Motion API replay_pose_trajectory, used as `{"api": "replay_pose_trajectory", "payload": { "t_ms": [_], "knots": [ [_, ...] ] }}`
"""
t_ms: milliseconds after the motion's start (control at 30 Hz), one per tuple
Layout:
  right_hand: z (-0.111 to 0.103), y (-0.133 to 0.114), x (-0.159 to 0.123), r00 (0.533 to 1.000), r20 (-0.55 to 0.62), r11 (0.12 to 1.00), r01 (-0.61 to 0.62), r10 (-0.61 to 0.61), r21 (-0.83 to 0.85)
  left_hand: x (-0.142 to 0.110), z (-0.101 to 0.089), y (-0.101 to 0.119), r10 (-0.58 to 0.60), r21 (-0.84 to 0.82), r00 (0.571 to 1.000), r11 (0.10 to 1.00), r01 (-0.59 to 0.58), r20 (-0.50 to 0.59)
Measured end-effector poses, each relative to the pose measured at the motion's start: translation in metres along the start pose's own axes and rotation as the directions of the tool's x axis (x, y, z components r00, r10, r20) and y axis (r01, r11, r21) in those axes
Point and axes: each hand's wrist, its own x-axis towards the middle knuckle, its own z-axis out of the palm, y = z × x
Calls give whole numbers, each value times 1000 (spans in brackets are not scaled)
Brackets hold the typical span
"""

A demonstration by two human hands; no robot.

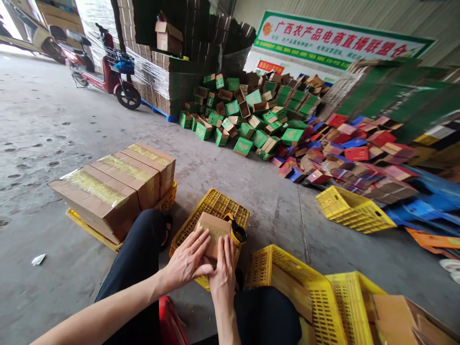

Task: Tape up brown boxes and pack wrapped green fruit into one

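Observation:
A small brown cardboard box (pixel 214 223) rests on an upturned yellow plastic crate (pixel 212 201) in front of my knees. My left hand (pixel 190 256) lies on the near left part of its top, fingers outstretched. Beside it, my right hand (pixel 223 263) presses on the right part with straight fingers; both thumbs meet near the box's close edge. A strip of yellowish tape seems to run along the top, partly hidden under my hands. Just right of the box, on the crate, sits a yellow and black tape dispenser (pixel 237 231).
Taped cartons (pixel 125 175) stand on a yellow crate to the left. Yellow crates with cardboard (pixel 298 278) stand to the right, another crate (pixel 354 211) farther off. Behind are heaps of green boxes (pixel 244 132) and red and blue boxes (pixel 355 153), and a red scooter (pixel 104 76).

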Motion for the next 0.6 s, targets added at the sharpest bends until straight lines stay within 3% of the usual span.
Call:
{"api": "replay_pose_trajectory", "payload": {
  "t_ms": [267, 467, 600],
  "knots": [
    [6, 1, -1, 991, -117, 994, 68, -58, 82, 0, 2, 2, 34, 229, 999, 973, -26, -27],
    [-7, 2, -6, 983, -151, 990, 114, -101, 82, -4, -3, -1, 50, 255, 998, 966, -36, -48],
    [-20, 6, 0, 987, -158, 983, 65, -38, 173, -2, -4, 5, 18, 219, 995, 976, 4, -100]
  ]
}}
